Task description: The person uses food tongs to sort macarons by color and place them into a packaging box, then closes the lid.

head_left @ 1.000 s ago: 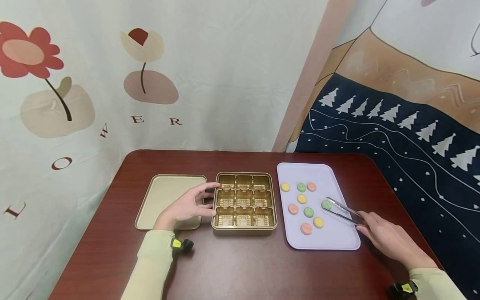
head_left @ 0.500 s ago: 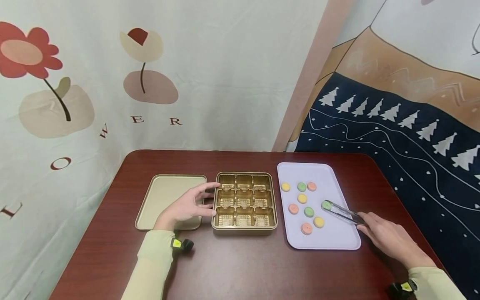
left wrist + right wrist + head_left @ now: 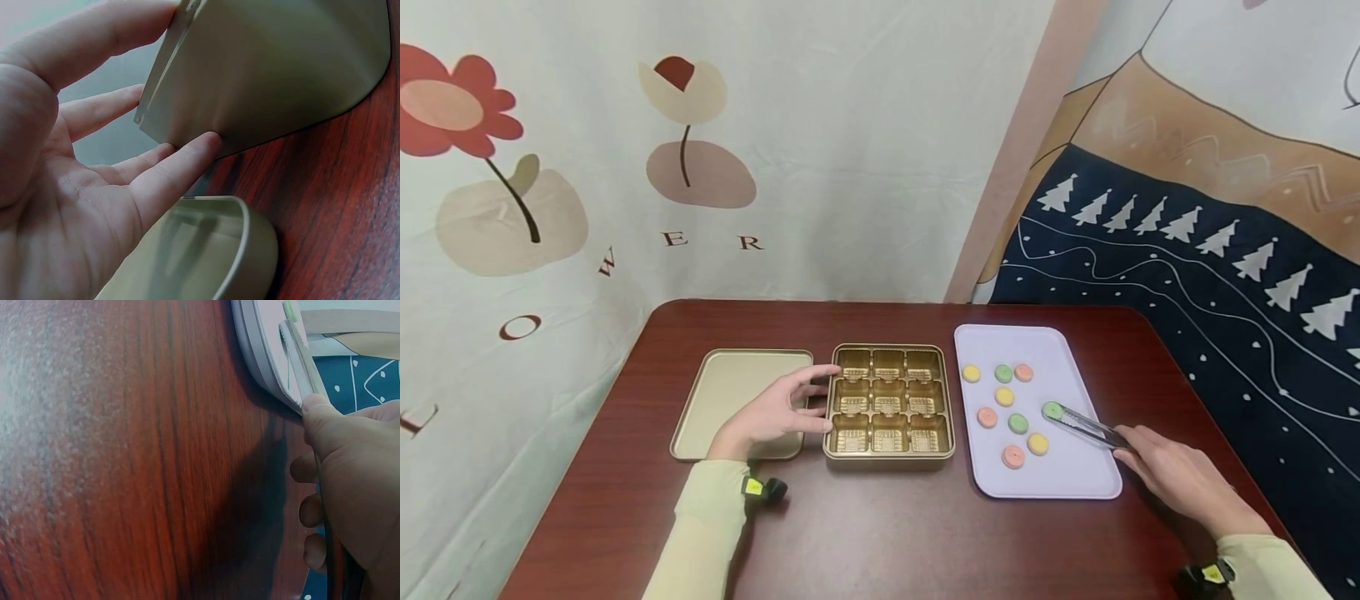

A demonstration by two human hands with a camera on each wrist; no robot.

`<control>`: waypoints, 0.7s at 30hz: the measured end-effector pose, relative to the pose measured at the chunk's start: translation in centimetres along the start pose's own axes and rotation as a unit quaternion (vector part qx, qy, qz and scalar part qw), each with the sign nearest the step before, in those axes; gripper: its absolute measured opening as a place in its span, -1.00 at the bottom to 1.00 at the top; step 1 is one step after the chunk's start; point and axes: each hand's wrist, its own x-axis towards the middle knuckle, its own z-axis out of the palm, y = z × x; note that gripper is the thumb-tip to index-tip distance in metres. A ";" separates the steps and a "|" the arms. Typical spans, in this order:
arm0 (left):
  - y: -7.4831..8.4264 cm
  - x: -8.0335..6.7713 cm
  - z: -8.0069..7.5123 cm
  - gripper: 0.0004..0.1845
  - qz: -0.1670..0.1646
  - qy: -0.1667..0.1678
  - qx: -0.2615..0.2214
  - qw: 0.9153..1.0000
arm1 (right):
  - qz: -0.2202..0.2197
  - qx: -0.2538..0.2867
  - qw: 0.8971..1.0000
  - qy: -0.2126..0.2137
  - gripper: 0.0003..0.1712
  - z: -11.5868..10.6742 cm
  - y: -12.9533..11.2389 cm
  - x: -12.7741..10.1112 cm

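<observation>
My right hand grips metal tongs above the white tray. At the tongs' tips is a small green macaron-like disc; whether it touches the tray cannot be told. In the right wrist view, fingers and thumb wrap round the tongs. My left hand has spread, nearly straight fingers touching the left side of a gold square box with a divided insert. In the left wrist view, fingertips rest against the box's side wall.
Several yellow, green and pink discs, such as a pink one, lie scattered on the tray. A gold lid lies left of the box, partly under my left hand. The brown table ends at a curtain behind.
The tongs' arms have drawn closer together at the green disc. My left hand and the box have stayed in place.
</observation>
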 end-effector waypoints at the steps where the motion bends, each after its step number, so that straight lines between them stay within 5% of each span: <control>1: 0.0 0.0 0.0 -0.02 0.000 0.000 0.000 1.000 | -0.001 0.000 1.000 0.000 -0.55 0.0 0.0 0.0; 10: -0.1 -0.1 0.0 0.01 0.000 -0.002 -0.005 1.000 | 0.035 0.021 0.998 -0.037 -0.56 -0.3 -0.4 0.1; 21: -0.1 -0.2 0.1 0.00 0.011 -0.003 -0.005 1.000 | 0.007 0.009 0.999 0.031 -0.57 -0.6 0.1 0.7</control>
